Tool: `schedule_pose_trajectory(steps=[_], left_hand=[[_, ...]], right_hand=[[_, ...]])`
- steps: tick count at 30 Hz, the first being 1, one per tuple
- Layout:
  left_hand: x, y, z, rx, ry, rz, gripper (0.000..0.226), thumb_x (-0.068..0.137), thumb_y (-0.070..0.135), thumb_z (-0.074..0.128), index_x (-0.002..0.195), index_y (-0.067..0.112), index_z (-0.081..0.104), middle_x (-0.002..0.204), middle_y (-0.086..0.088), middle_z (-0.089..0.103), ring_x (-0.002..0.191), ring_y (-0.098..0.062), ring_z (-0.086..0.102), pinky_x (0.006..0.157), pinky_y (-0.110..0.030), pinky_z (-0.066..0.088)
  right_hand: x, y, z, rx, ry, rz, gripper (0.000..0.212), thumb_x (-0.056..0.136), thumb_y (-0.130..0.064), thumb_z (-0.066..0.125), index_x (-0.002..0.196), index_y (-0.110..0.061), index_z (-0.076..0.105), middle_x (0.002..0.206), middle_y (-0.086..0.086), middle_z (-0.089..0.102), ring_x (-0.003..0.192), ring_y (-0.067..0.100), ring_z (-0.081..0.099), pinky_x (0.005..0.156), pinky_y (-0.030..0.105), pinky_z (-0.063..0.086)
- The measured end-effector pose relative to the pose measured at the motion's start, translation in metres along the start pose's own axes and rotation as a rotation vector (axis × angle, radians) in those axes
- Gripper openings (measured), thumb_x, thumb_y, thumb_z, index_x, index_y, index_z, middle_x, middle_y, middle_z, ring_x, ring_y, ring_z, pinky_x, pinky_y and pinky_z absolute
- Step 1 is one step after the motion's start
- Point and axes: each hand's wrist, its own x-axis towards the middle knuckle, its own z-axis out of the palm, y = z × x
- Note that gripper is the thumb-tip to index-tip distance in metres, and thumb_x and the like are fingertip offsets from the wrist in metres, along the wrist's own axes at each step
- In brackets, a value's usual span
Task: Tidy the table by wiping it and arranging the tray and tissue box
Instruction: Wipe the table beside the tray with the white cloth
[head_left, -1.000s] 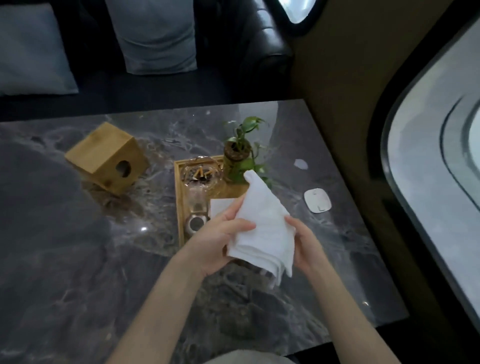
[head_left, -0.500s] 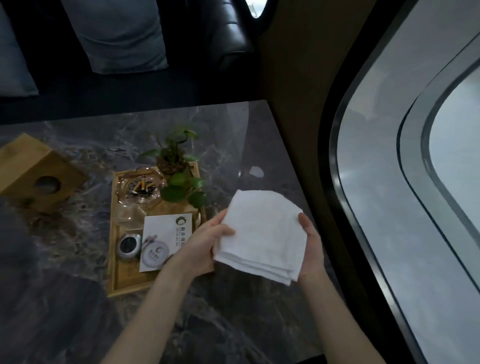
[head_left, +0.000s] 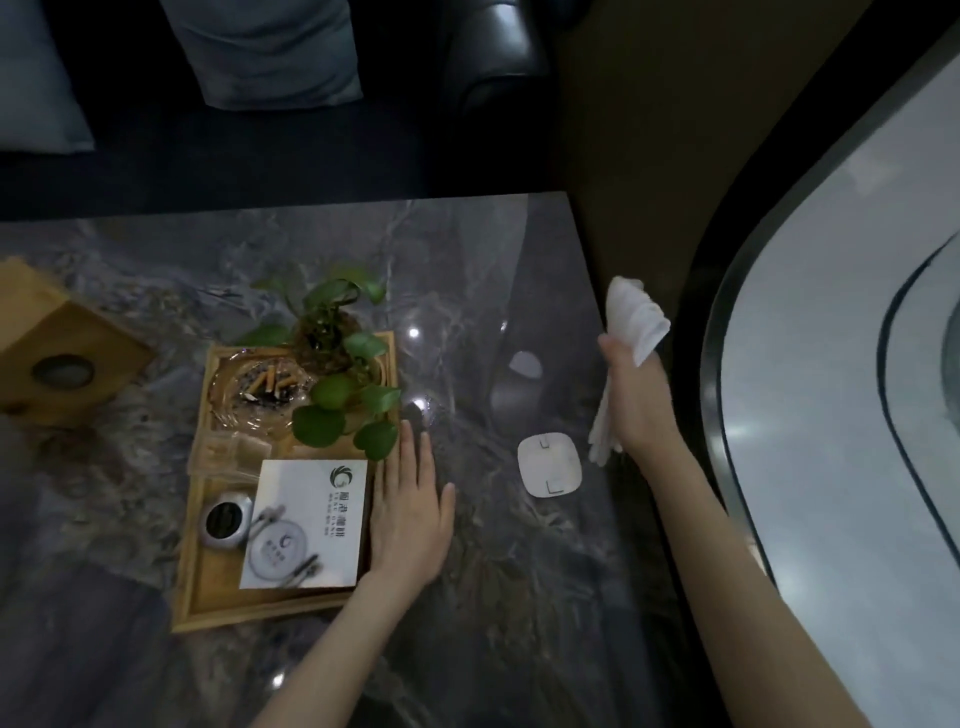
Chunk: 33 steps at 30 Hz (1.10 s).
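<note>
A wooden tray (head_left: 218, 605) sits left of centre on the dark marble table (head_left: 493, 597), carrying a glass ashtray (head_left: 260, 387), a potted plant (head_left: 337, 364), a small metal pot (head_left: 226, 522) and a printed card (head_left: 306, 525). My left hand (head_left: 410, 512) lies flat, fingers together, against the tray's right edge. My right hand (head_left: 636, 402) is raised over the table's right side, gripping a folded white cloth (head_left: 636, 314). A wooden tissue box (head_left: 57, 353) lies tipped at the far left.
A white square pad (head_left: 549, 464) lies on the table between my hands. A dark sofa with grey cushions (head_left: 265, 52) stands beyond the far edge. A curved window wall (head_left: 831, 389) runs close along the table's right side.
My left hand let go of the cloth and dropped onto the table beside the tray. My right hand carried the cloth alone to the right. The white pad is uncovered again.
</note>
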Motion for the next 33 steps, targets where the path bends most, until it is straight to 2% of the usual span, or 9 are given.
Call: schedule_pose_trajectory(steps=[5, 7, 9, 11, 13, 16, 19, 23, 33], left_hand=[[-0.014, -0.003, 0.01, 0.062, 0.046, 0.018, 0.062, 0.089, 0.037, 0.027, 0.14, 0.001, 0.023, 0.152, -0.02, 0.022, 0.14, -0.029, 0.016, 0.114, -0.045, 0.013], [-0.013, -0.003, 0.011, 0.083, 0.052, 0.025, 0.061, 0.089, 0.035, 0.028, 0.14, 0.001, 0.025, 0.151, -0.019, 0.022, 0.139, -0.027, 0.01, 0.118, -0.04, 0.008], [-0.012, -0.003, 0.012, 0.102, 0.047, 0.032, 0.061, 0.088, 0.034, 0.029, 0.139, 0.0, 0.028, 0.151, -0.019, 0.024, 0.139, -0.026, 0.01, 0.113, -0.038, 0.007], [-0.011, -0.003, 0.012, 0.111, 0.05, 0.04, 0.06, 0.088, 0.033, 0.03, 0.138, 0.0, 0.03, 0.15, -0.02, 0.027, 0.138, -0.026, 0.011, 0.111, -0.038, 0.007], [-0.01, -0.003, 0.013, 0.119, 0.068, 0.048, 0.059, 0.088, 0.032, 0.031, 0.138, 0.001, 0.031, 0.149, -0.019, 0.029, 0.138, -0.026, 0.012, 0.111, -0.038, 0.008], [-0.01, -0.003, 0.014, 0.129, 0.079, 0.054, 0.057, 0.088, 0.032, 0.031, 0.137, 0.002, 0.034, 0.148, -0.017, 0.034, 0.137, -0.026, 0.013, 0.111, -0.04, 0.012], [-0.009, -0.003, 0.015, 0.138, 0.072, 0.071, 0.055, 0.087, 0.031, 0.032, 0.135, 0.004, 0.039, 0.145, -0.012, 0.041, 0.137, -0.029, 0.014, 0.109, -0.043, 0.016], [-0.01, -0.003, 0.014, 0.105, 0.097, 0.072, 0.054, 0.087, 0.029, 0.033, 0.135, 0.004, 0.039, 0.145, -0.01, 0.041, 0.138, -0.028, 0.012, 0.11, -0.042, 0.014], [-0.011, -0.005, 0.015, 0.071, 0.101, 0.083, 0.054, 0.088, 0.03, 0.033, 0.137, 0.008, 0.035, 0.147, -0.011, 0.038, 0.138, -0.026, 0.01, 0.112, -0.04, 0.01]], right_hand=[[0.046, 0.038, 0.038, -0.115, -0.101, 0.017, 0.037, 0.089, -0.031, 0.047, 0.115, -0.007, 0.055, 0.098, 0.002, 0.061, 0.093, 0.017, 0.061, 0.076, 0.02, 0.049], [0.055, 0.047, 0.058, -0.179, -0.157, 0.004, 0.05, 0.083, -0.048, 0.045, 0.113, -0.009, 0.057, 0.107, 0.006, 0.064, 0.104, 0.024, 0.059, 0.092, 0.038, 0.049], [0.061, 0.057, 0.075, -0.328, -0.218, -0.06, 0.062, 0.085, -0.054, 0.038, 0.13, -0.013, 0.046, 0.135, 0.007, 0.051, 0.13, 0.028, 0.039, 0.116, 0.048, 0.021], [0.062, 0.067, 0.087, -0.634, -0.29, -0.148, 0.065, 0.094, -0.049, 0.028, 0.146, -0.013, 0.014, 0.156, 0.01, 0.013, 0.145, 0.023, 0.004, 0.118, 0.044, -0.006], [0.061, 0.075, 0.091, -0.909, -0.344, -0.252, 0.07, 0.092, -0.057, 0.019, 0.147, -0.018, 0.001, 0.158, 0.011, -0.008, 0.144, 0.021, -0.012, 0.114, 0.047, -0.012], [0.067, 0.076, 0.084, -0.95, -0.338, -0.337, 0.064, 0.093, -0.053, 0.024, 0.145, -0.017, 0.019, 0.156, 0.014, 0.012, 0.145, 0.027, 0.005, 0.116, 0.048, 0.004], [0.074, 0.068, 0.076, -0.87, -0.074, -0.449, 0.054, 0.092, -0.039, 0.034, 0.135, -0.007, 0.038, 0.139, 0.019, 0.045, 0.132, 0.034, 0.037, 0.109, 0.046, 0.026], [0.068, 0.087, 0.084, -1.057, -0.185, -0.316, 0.078, 0.091, -0.057, 0.03, 0.147, -0.011, 0.001, 0.156, 0.019, -0.002, 0.145, 0.029, -0.006, 0.117, 0.045, -0.005], [0.053, 0.092, 0.093, -1.171, -0.273, -0.414, 0.082, 0.089, -0.062, 0.024, 0.147, -0.01, -0.003, 0.157, 0.018, -0.004, 0.144, 0.03, -0.007, 0.117, 0.047, -0.006]])
